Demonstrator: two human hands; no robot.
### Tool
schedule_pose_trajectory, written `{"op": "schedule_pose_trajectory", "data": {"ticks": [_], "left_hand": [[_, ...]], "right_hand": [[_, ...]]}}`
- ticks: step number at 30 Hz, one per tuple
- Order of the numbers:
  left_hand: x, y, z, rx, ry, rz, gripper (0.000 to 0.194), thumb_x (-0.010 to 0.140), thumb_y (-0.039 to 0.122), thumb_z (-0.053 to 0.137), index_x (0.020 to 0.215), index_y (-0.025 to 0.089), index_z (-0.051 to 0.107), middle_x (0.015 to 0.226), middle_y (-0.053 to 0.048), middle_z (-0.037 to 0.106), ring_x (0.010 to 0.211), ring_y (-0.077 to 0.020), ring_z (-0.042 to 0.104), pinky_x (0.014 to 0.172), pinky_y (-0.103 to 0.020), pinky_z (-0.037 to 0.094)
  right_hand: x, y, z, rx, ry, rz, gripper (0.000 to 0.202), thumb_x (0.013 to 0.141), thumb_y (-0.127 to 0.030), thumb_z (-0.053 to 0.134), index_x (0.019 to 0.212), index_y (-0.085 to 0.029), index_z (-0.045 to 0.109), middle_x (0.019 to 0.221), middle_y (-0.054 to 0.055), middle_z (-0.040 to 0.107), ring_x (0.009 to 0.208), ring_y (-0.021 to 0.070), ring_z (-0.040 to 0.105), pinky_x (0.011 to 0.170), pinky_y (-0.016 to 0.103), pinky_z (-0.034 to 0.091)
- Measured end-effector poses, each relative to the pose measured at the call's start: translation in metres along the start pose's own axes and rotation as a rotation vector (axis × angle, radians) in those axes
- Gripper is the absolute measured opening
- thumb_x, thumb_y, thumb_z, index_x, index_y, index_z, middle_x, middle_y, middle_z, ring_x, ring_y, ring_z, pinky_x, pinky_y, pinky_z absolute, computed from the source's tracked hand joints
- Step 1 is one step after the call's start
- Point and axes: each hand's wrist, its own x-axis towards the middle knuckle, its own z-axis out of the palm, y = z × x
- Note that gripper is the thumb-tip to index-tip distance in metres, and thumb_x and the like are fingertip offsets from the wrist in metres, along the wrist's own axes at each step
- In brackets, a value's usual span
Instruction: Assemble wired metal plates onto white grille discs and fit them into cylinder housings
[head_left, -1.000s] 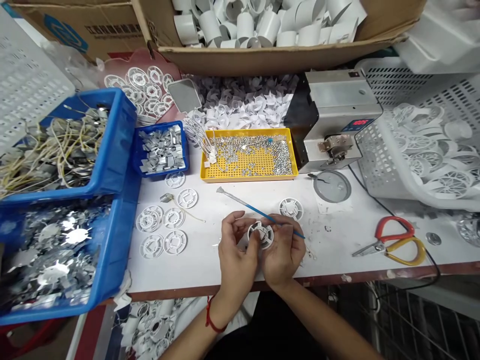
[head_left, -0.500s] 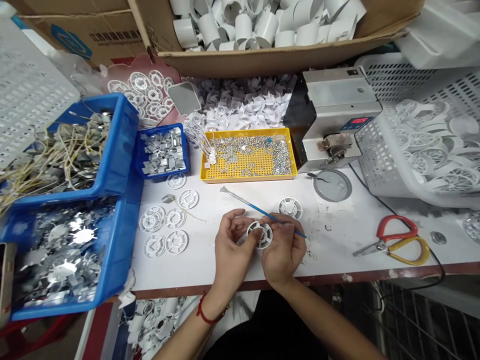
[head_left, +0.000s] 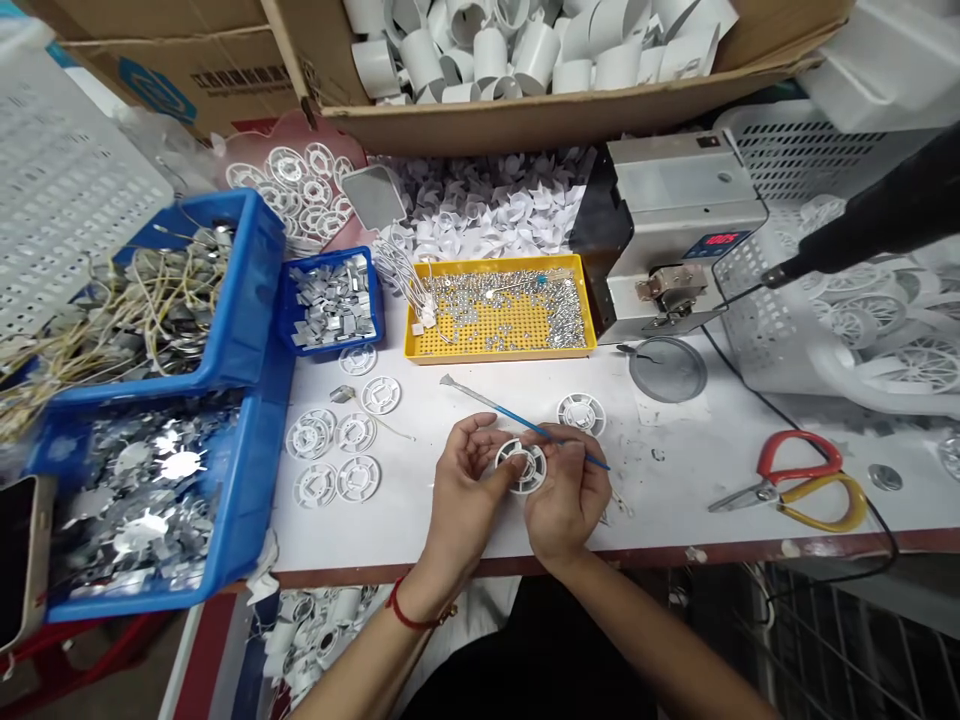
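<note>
My left hand [head_left: 466,480] is closed on a round white plastic part [head_left: 531,462] with a slotted rim, its thumb laid across the middle. My right hand [head_left: 571,492] grips a thin brush [head_left: 510,413] between thumb and fingers, and its fingers also reach the part's right edge. The brush has a blue handle and a grey front end that points away to the left. Just beyond my right hand lies another round white part [head_left: 580,413]. Several similar white parts [head_left: 358,479] lie left of my hands, beside a small metal piece with a wire [head_left: 343,394].
A yellow tray [head_left: 501,353] of small metal pieces stands ahead, with blue bins [head_left: 255,300] to the left. To the right are a metal machine [head_left: 679,215], a round grey dish [head_left: 667,368], scissors [head_left: 799,480] and a white basket [head_left: 832,385]. A black screwdriver-like tool [head_left: 870,232] juts in.
The black tool has come into view at the upper right. The scene has shifted slightly rightward in view. My hands keep the same hold on the white part and the brush.
</note>
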Motion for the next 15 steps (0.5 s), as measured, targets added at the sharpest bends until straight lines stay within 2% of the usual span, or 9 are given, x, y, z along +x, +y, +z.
{"op": "schedule_pose_trajectory", "data": {"ticks": [15], "left_hand": [[-0.0008, 0.0021, -0.0033, 0.141, -0.080, 0.089, 0.046, 0.073, 0.019, 0.071, 0.114, 0.020, 0.050, 0.096, -0.003, 0.066, 0.096, -0.0167, 0.064, 0.094, -0.033, 0.048]], "right_hand": [[-0.0001, 0.0025, -0.0019, -0.075, 0.008, -0.015, 0.029, 0.094, -0.039, 0.045, 0.086, -0.018, 0.063, 0.073, 0.003, 0.065, 0.070, 0.0177, 0.064, 0.070, 0.037, 0.051]]}}
